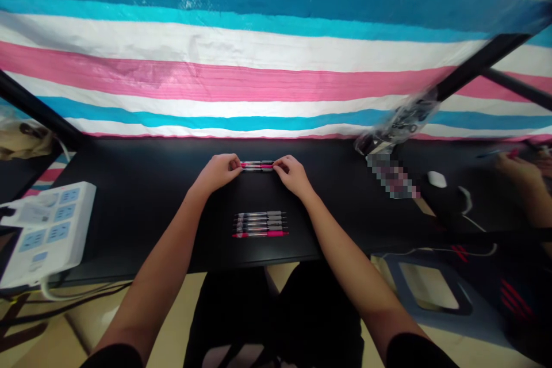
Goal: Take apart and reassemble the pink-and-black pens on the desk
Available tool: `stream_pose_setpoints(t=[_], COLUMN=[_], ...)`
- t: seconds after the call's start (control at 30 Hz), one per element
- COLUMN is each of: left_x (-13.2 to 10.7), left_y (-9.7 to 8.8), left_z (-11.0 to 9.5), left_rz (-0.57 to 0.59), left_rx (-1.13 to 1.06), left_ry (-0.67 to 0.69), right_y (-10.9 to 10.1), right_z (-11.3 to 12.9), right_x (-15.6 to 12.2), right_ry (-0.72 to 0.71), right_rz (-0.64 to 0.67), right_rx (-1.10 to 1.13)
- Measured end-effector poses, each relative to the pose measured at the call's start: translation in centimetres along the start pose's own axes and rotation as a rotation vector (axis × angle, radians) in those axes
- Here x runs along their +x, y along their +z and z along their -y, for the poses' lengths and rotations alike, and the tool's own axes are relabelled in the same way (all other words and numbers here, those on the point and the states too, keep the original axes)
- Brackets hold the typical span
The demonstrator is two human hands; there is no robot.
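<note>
A small row of pens [257,166] lies crosswise on the black table [138,201], one of them pink between clear-and-dark ones. At its left end, my left hand [221,172] pinches the pen ends between thumb and fingers. My right hand [293,175] does the same at the right end, so the pens span the gap between both hands. Closer to me, a second row of several pens [259,219] with clear barrels and grey grips lies side by side. A pink pen [276,234] forms that row's nearest edge. Neither hand touches this second row.
On the left sits a white power strip [81,236] with a plug in it. To the right are a clear plastic bag [403,123], a white mouse [437,179] and another person's hand [520,173]. A striped sheet [215,80] hangs behind the table.
</note>
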State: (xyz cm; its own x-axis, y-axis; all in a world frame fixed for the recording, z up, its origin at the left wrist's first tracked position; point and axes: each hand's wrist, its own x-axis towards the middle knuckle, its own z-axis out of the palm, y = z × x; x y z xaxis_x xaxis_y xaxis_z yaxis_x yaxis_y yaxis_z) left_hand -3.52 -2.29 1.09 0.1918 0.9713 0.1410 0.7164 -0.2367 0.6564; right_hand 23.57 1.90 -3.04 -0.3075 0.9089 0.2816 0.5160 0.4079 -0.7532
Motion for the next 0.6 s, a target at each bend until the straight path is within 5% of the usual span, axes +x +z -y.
stream_pose_setpoints(t=[0.13,0.33,0.6], left_x=[-0.4,-1.3,-1.2], left_y=[1.5,4.1,3.9], left_z=[-2.6,-5.3,-4.9], left_rz=[0.07,0.484,0.473], left_rx=[-0.098,-0.082,0.019], left_ry=[0.138,0.231,0.255], right_y=[-0.9,-1.6,-2.0], right_z=[0.2,0.5,1.1], right_x=[0.0,-0.1,-0.1], right_ry=[0.025,0.081,0.126], right_rz=[0.043,0.128,0.15], right_rx=[-0.027,-0.038,-0.034])
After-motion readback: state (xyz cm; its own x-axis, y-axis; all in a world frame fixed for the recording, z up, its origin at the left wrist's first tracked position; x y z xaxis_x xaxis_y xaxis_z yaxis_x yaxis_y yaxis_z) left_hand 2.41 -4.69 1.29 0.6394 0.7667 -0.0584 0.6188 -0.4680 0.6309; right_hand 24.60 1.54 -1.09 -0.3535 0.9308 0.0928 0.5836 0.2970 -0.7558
